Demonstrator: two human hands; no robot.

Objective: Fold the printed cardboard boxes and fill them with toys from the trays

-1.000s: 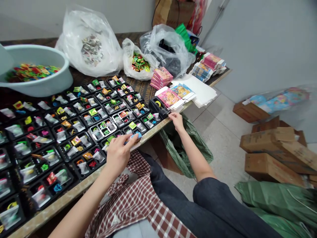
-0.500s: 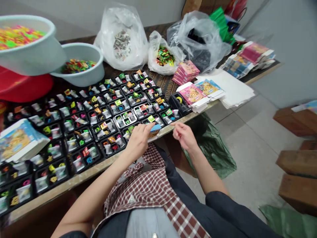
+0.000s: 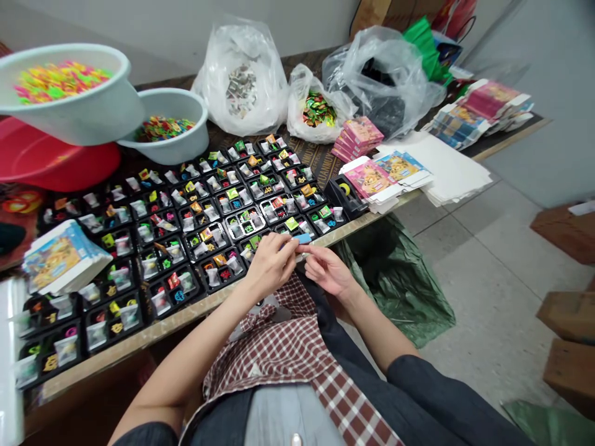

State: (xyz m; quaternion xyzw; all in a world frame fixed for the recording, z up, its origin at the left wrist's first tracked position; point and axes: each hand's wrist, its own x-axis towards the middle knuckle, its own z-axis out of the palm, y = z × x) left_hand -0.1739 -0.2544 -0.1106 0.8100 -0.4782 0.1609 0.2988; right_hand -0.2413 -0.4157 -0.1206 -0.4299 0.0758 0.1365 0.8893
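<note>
My left hand [image 3: 273, 263] is closed around a small blue carton [image 3: 303, 238] at the table's front edge, and most of the carton is hidden behind the fingers. My right hand [image 3: 328, 267] reaches in from the right. Its index finger is stretched against the carton's near end and the other fingers are curled; whatever they may hold is hidden. Just beyond both hands lie black compartment trays [image 3: 217, 267] with small bags and colourful pieces in them. To the right stands a black tape dispenser [image 3: 346, 195] with a yellow roll.
Flat printed cartons [image 3: 367, 179] lie by the dispenser, with another stack [image 3: 65, 257] at left. A blue-grey basin [image 3: 186, 133] of small pieces and a plastic bag [image 3: 242, 56] stand behind the trays. A green sack [image 3: 409, 291] is below the table's right side.
My right hand has moved left, and its index finger now meets the carton in my left hand. The camera view has shifted slightly left.
</note>
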